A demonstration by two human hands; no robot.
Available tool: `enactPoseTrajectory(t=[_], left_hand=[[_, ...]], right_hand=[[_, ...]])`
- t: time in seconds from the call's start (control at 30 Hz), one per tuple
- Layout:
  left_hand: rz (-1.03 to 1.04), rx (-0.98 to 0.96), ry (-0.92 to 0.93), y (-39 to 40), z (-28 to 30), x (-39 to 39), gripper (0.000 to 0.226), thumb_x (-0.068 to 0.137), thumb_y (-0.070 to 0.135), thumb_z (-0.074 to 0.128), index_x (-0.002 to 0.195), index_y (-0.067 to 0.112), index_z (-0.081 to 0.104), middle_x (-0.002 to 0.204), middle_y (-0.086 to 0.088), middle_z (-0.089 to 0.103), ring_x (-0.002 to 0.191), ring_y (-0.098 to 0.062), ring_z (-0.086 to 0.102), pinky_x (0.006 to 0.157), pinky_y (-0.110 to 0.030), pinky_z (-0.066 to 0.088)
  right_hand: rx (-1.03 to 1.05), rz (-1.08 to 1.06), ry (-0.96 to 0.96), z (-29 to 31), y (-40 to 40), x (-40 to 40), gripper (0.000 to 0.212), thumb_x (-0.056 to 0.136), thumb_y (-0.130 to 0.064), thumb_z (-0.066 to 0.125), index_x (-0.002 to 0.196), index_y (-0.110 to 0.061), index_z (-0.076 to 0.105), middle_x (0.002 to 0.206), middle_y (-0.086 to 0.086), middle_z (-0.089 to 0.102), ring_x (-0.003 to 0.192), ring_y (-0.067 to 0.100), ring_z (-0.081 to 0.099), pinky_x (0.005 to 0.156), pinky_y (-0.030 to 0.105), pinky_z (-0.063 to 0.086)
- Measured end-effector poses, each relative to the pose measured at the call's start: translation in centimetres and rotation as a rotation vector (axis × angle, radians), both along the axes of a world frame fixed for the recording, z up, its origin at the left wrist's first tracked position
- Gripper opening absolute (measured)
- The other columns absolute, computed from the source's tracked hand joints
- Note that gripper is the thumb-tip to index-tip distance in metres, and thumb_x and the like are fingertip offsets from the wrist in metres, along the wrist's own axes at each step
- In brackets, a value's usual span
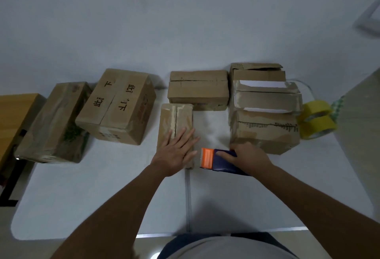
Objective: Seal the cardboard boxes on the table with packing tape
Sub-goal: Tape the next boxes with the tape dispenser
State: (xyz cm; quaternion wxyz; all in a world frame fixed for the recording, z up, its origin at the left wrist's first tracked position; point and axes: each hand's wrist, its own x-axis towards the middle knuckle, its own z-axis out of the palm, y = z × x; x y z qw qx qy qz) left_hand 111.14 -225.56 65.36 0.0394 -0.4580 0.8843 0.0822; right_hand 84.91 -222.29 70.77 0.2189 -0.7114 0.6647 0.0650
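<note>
A small narrow cardboard box (176,118) lies in the middle of the white table (102,197). My left hand (176,151) presses flat on its near end, fingers straight. Just right of it my right hand (249,157) grips a blue tape dispenser (223,163) with an orange front, which rests on the table beside the box. Behind stand several more boxes: one with black characters (118,104), a tape-wrapped one (55,123) at the left, a flat one (198,89) at the centre, and a stack (265,112) at the right.
Two yellow tape rolls (316,121) are stacked at the table's right edge behind the box stack. A wooden surface (14,112) adjoins the table on the left. A seam (187,197) runs down the table's middle towards me.
</note>
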Motion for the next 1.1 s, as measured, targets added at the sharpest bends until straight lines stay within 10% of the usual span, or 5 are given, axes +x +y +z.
enactPoseTrajectory(t=[0.4,0.73,1.1], left_hand=[[0.02,0.031,0.135,-0.2,0.2,-0.1,0.045,0.104,0.056,0.017,0.14,0.048,0.043,0.165,0.015,-0.003,0.151,-0.007,-0.013,0.12,-0.044,-0.01],[0.135,0.261,0.367,-1.3,1.1,-0.2,0.026,0.081,0.074,0.041,0.071,0.059,0.06,0.153,0.036,0.012,0.143,0.015,-0.008,0.11,-0.02,-0.021],[0.136,0.199,0.361,-0.9,0.9,-0.5,0.044,0.086,0.071,0.033,0.099,0.049,0.069,0.16,0.027,0.015,0.149,0.002,-0.004,0.118,-0.035,-0.012]], right_hand=[[0.01,0.011,0.049,0.8,0.3,-3.0,0.057,0.087,-0.077,0.033,0.069,-0.025,0.049,0.067,-0.003,0.055,0.065,0.015,0.056,0.066,0.033,0.053],[0.178,-0.027,-0.046,0.4,0.6,-2.4,0.041,0.094,-0.054,0.044,0.101,-0.016,0.056,0.087,0.001,0.06,0.082,0.019,0.06,0.074,0.033,0.052],[0.066,-0.101,0.021,-1.0,0.7,1.0,0.05,0.098,-0.056,0.041,0.112,-0.01,0.056,0.1,0.009,0.064,0.089,0.024,0.062,0.073,0.033,0.049]])
